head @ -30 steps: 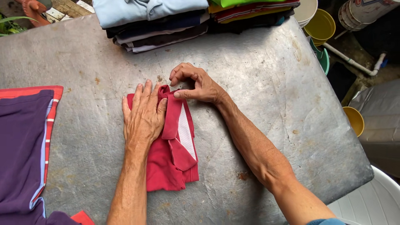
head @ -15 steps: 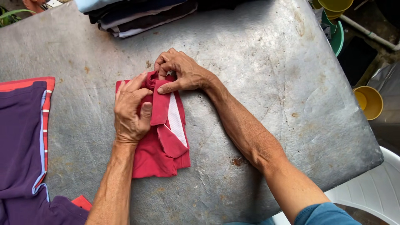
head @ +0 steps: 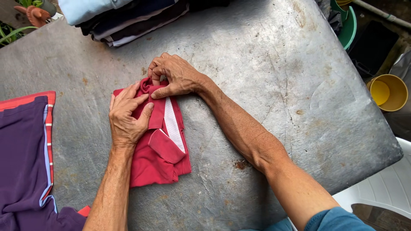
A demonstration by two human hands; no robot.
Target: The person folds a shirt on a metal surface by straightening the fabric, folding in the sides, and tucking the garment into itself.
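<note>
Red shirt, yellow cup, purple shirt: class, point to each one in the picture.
Red shirt point(head: 150, 169), head view, on its folded lower body.
Yellow cup point(head: 387, 93), head view, on its inside.
Purple shirt point(head: 19, 162), head view, on its flat body.

Bare forearms, blue sleeve point(head: 332, 219) at right upper arm
</note>
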